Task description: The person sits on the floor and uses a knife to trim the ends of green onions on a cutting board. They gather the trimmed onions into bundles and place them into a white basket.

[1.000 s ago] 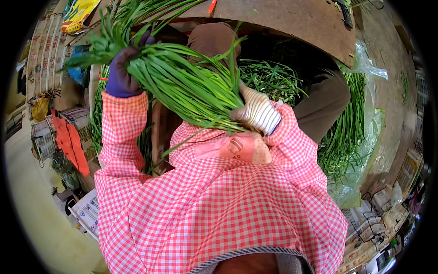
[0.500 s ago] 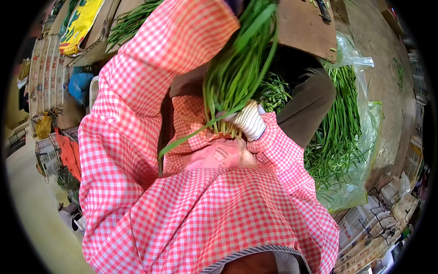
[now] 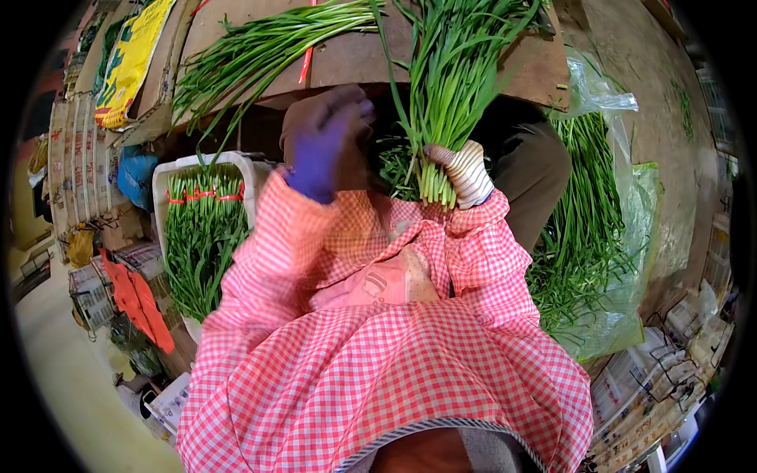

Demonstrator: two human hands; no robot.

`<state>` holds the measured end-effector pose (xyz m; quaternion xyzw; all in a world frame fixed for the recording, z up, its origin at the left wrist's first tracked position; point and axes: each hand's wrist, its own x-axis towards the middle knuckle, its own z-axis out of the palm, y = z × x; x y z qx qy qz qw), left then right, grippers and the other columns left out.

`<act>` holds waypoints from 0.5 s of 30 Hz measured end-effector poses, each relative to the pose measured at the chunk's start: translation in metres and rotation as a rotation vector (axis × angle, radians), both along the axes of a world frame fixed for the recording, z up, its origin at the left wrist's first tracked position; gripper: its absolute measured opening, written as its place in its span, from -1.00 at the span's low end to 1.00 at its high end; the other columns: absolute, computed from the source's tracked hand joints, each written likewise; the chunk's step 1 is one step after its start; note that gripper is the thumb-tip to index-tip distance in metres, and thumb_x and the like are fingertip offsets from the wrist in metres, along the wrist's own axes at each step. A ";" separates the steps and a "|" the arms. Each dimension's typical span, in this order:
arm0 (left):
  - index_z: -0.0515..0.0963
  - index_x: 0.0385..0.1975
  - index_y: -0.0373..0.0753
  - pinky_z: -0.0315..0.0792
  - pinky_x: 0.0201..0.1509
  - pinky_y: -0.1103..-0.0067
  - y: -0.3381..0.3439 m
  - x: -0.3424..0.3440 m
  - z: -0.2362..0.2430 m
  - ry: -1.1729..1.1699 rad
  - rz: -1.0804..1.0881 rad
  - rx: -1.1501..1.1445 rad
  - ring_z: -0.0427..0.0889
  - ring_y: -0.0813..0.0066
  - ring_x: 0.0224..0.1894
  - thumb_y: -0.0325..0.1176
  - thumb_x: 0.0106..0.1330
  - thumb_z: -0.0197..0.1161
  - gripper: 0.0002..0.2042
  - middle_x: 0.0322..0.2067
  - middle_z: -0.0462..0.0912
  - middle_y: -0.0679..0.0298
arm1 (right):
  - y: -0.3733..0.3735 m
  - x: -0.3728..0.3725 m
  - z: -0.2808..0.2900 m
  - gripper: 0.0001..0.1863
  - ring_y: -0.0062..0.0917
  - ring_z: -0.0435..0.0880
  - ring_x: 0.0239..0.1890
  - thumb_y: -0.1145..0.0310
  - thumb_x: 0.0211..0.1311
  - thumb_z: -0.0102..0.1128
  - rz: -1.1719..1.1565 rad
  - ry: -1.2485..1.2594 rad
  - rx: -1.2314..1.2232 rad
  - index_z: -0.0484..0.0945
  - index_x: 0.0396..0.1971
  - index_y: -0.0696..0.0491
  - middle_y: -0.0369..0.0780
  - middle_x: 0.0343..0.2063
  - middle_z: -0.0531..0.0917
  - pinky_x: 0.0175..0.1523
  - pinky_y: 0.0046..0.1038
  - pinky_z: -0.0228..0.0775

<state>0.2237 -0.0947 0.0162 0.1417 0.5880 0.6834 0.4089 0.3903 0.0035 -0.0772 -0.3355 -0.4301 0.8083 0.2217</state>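
Observation:
My right hand [image 3: 465,169], in a white knit glove, grips the cut ends of a thick bunch of long green chives [image 3: 453,75] that stands upright, tips pointing away from me. My left hand [image 3: 327,142], in a purple and brown glove, hovers to the left of the bunch with fingers loosely curled, holding nothing. Both arms wear red-and-white checked sleeves. A brown cardboard sheet [image 3: 355,55] lies beyond the hands with loose chives [image 3: 260,47] spread on it.
A white tub [image 3: 169,177] at the left holds bundled chives tied with red bands. A clear plastic bag [image 3: 623,229] of chives lies at the right. Stacked papers and boxes line the right edge, an orange cloth [image 3: 138,303] and sacks the left.
The bunch swung from lying across to my left to standing upright in my right hand. My left hand let go of the leaf tips and came down beside the bunch.

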 end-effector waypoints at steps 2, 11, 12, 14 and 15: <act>0.40 -0.06 -0.42 0.36 0.03 0.61 -0.026 0.040 -0.010 0.041 -0.039 -0.031 0.50 0.45 -0.08 -0.49 0.20 0.13 -0.69 -0.18 0.54 0.15 | 0.000 -0.001 0.011 -0.66 -0.57 0.60 -0.41 0.52 -0.12 0.27 -0.039 0.028 -0.040 0.54 -0.24 0.23 -0.21 -0.38 0.65 -0.25 -0.53 0.45; 0.45 -0.16 -0.35 0.39 -0.20 0.59 -0.008 0.050 -0.136 -0.406 -0.193 -0.194 0.51 0.52 -0.33 -0.19 0.16 0.15 -0.64 -0.36 0.56 0.27 | 0.005 0.005 0.015 -0.73 -0.59 0.57 -0.48 0.43 -0.06 0.25 0.002 -0.066 0.069 0.55 -0.31 0.24 -0.23 -0.48 0.63 -0.29 -0.55 0.43; 0.46 -0.21 -0.32 0.40 -0.22 0.59 0.000 0.052 -0.141 -0.559 -0.200 -0.113 0.52 0.52 -0.34 -0.20 0.17 0.15 -0.68 -0.39 0.56 0.29 | 0.005 0.004 0.016 -0.72 -0.59 0.57 -0.48 0.43 -0.06 0.25 0.004 -0.067 0.074 0.55 -0.31 0.24 -0.24 -0.48 0.63 -0.29 -0.55 0.43; 0.48 -0.29 -0.25 0.40 -0.26 0.58 0.009 0.053 -0.151 -0.859 -0.213 0.057 0.53 0.52 -0.37 -0.21 0.20 0.13 -0.76 -0.44 0.56 0.32 | 0.008 0.004 0.022 -0.71 -0.61 0.55 -0.48 0.41 -0.05 0.26 0.053 -0.117 0.142 0.55 -0.30 0.23 -0.26 -0.48 0.63 -0.29 -0.56 0.42; 0.49 -0.28 -0.23 0.41 -0.28 0.57 0.013 0.061 -0.112 -0.621 -0.254 0.006 0.53 0.50 -0.39 -0.24 0.23 0.09 -0.79 -0.45 0.55 0.30 | 0.010 0.008 0.020 -0.71 -0.60 0.55 -0.48 0.39 -0.05 0.24 0.004 -0.104 0.134 0.55 -0.31 0.23 -0.25 -0.49 0.62 -0.31 -0.54 0.42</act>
